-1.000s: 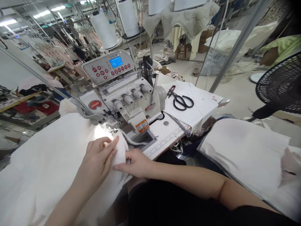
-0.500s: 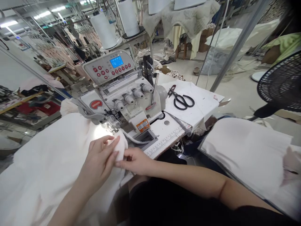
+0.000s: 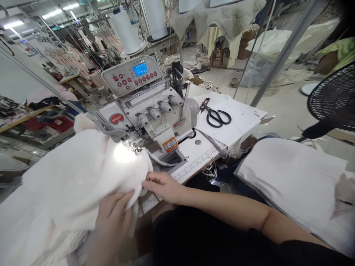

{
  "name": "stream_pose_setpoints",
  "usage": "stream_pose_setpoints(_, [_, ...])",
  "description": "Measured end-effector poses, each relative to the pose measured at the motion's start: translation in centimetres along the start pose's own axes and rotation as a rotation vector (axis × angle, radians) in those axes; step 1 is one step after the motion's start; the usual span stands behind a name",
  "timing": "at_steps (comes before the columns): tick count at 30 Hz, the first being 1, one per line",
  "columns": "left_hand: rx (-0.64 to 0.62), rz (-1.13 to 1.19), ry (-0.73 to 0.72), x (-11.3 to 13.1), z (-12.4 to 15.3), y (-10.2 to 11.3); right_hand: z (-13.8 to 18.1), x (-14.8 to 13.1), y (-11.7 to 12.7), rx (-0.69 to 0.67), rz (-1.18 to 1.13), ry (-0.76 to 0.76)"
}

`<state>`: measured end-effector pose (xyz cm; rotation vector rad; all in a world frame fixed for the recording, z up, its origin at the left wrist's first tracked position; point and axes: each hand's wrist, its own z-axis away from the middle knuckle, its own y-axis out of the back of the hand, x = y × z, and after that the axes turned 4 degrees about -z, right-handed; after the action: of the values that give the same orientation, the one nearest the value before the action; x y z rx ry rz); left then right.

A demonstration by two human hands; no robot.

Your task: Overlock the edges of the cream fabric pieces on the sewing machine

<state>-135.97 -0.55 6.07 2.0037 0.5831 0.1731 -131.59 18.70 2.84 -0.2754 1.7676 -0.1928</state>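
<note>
A large piece of white fabric (image 3: 83, 177) spreads over the left of the table and runs under the lit presser foot (image 3: 135, 148) of an overlock sewing machine (image 3: 155, 118). Its near edge is pinched by my right hand (image 3: 168, 187), thumb and fingers closed, just right of the foot. Lower and to the left, my left hand (image 3: 113, 214) has its fingers closed on the fabric's edge; part of this hand is blurred and its thumb is hard to see. A white strip (image 3: 158, 161) curves along the machine base beside the foot.
Black-handled scissors (image 3: 218, 118) and small red-handled snips (image 3: 204, 103) lie on a white sheet (image 3: 238, 111) right of the machine. A fabric stack (image 3: 288, 173) and a black fan (image 3: 332, 99) stand at right. Thread cones (image 3: 126, 33) rise behind the machine.
My left hand has moved down and away from the presser foot, along the fabric's near edge. My right hand keeps its pinch nearly in place. More fabric shows beside the foot.
</note>
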Motion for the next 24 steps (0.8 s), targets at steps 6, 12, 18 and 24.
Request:
stream_pose_setpoints(6, [-0.059, 0.089, 0.09, 0.5, -0.2, 3.0, 0.3, -0.7, 0.2, -0.003, -0.02, -0.043])
stream_pose_setpoints(12, [-0.086, 0.026, -0.194, 3.3, -1.6, 3.0, 0.4, -0.2, -0.6, 0.023, 0.0, -0.142])
stream_pose_setpoints(18, [-0.127, 0.16, 0.014, 1.3, -5.0, 2.8, 0.6, 0.7, -0.9, 0.007, -0.016, -0.142])
stream_pose_setpoints(24, [-0.123, 0.119, -0.098, -1.3, -7.7, 1.1, 0.3, 0.8, -0.4, -0.036, -0.091, -0.152])
